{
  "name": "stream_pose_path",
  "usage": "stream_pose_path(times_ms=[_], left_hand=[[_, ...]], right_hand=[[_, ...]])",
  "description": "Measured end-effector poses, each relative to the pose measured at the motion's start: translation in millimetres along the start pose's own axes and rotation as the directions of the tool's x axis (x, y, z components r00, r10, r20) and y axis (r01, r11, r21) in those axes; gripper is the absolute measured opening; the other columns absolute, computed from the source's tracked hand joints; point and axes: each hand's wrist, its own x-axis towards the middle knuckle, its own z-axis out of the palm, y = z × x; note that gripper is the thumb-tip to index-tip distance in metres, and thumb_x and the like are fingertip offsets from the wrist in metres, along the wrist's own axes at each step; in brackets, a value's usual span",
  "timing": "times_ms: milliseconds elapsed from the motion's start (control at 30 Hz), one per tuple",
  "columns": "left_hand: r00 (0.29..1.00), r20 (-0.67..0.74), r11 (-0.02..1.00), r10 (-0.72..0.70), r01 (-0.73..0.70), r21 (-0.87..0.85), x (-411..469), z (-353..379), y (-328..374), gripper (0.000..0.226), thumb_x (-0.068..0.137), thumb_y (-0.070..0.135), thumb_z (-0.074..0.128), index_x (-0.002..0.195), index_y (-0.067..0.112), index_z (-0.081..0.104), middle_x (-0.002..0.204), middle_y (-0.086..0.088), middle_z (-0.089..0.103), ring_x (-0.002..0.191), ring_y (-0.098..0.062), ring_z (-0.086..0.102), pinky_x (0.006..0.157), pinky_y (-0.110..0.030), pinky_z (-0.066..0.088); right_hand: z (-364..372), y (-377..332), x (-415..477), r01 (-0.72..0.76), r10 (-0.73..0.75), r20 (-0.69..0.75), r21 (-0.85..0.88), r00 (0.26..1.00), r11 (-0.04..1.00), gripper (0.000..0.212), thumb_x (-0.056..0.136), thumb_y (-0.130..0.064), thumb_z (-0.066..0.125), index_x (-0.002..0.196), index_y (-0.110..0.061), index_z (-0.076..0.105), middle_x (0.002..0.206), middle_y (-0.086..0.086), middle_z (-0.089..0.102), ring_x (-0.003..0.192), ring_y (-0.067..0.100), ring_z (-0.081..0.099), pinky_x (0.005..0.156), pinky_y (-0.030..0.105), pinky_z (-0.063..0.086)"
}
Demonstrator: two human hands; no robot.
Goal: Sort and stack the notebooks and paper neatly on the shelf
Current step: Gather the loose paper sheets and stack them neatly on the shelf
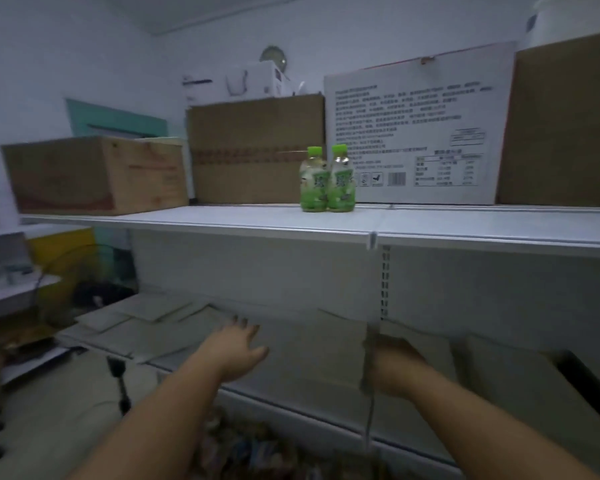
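Note:
Several pale notebooks and paper sheets (153, 317) lie scattered and overlapping on the lower white shelf (291, 396). My left hand (238, 344) reaches over them with straight fingers, holding nothing. My right hand (394, 367) grips the right edge of a large pale notebook (323, 348) lying on the same shelf, beside the slotted upright post (384, 282). The frame is blurred, so the finger detail is unclear.
The upper shelf (257, 220) carries two green drink bottles (326, 180), brown cardboard boxes (94, 174) and a white printed box (416, 129). A side shelf unit (11, 271) stands at the left. Packaged goods show dimly below the lower shelf.

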Motion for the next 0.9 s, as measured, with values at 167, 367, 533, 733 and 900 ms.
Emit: stream_pose_path(times_ms=[167, 367, 533, 733, 900], left_hand=[[0.99, 0.033, 0.99, -0.139, 0.14, -0.013, -63.7, 0.3, -109.9, 0.067, 0.097, 0.054, 0.031, 0.152, 0.019, 0.015, 0.161, -0.005, 0.003, 0.148, -0.02, -0.002, 0.12, -0.039, 0.004], [0.983, 0.027, 0.979, -0.184, 0.186, -0.079, -91.9, 9.3, -187.7, 0.065, 0.097, 0.051, 0.034, 0.152, 0.022, 0.015, 0.161, -0.001, 0.0, 0.148, -0.017, -0.006, 0.121, -0.038, 0.004], [0.989, 0.03, 0.989, -0.144, 0.144, 0.026, -83.2, 31.1, -226.3, 0.062, 0.099, 0.046, 0.031, 0.152, 0.022, 0.012, 0.161, 0.0, -0.004, 0.147, -0.015, -0.008, 0.12, -0.038, 0.0], [0.974, 0.13, 0.982, -0.185, 0.187, -0.003, -33.7, 56.5, -272.8, 0.061, 0.098, 0.048, 0.031, 0.152, 0.025, 0.014, 0.161, 0.004, 0.0, 0.147, -0.013, -0.005, 0.118, -0.034, 0.001], [0.964, 0.103, 0.965, -0.246, 0.253, -0.07, 20.8, 46.6, -322.9, 0.054, 0.098, 0.043, 0.037, 0.148, 0.025, 0.026, 0.159, 0.001, 0.015, 0.146, -0.016, 0.011, 0.117, -0.034, 0.016]], right_hand=[[7.3, -167.4, 17.6, 0.351, -0.356, 0.102, 0.062, 0.929, 0.934, 0.05, 0.093, -0.034, 0.047, 0.139, -0.015, 0.038, 0.144, 0.014, 0.039, 0.129, 0.033, 0.041, 0.106, 0.04, 0.037], [30.3, -268.4, 33.8, 0.457, -0.467, 0.15, 0.097, 0.871, 0.884, 0.049, 0.092, -0.031, 0.047, 0.137, -0.011, 0.039, 0.14, 0.018, 0.038, 0.125, 0.036, 0.041, 0.104, 0.045, 0.039], [44.0, -295.8, 82.4, 0.436, -0.448, 0.142, 0.113, 0.882, 0.893, 0.051, 0.091, -0.038, 0.05, 0.134, -0.012, 0.042, 0.138, 0.017, 0.038, 0.125, 0.034, 0.04, 0.104, 0.042, 0.038], [71.8, -335.1, 172.1, 0.406, -0.426, 0.131, 0.157, 0.895, 0.9, 0.052, 0.092, -0.029, 0.048, 0.14, -0.013, 0.037, 0.15, 0.015, 0.028, 0.135, 0.033, 0.032, 0.111, 0.04, 0.032], [78.5, -374.4, 248.8, 0.465, -0.476, 0.011, 0.202, 0.879, 0.862, 0.047, 0.096, -0.024, 0.039, 0.141, -0.012, 0.035, 0.152, 0.012, 0.026, 0.138, 0.029, 0.028, 0.113, 0.037, 0.027]])
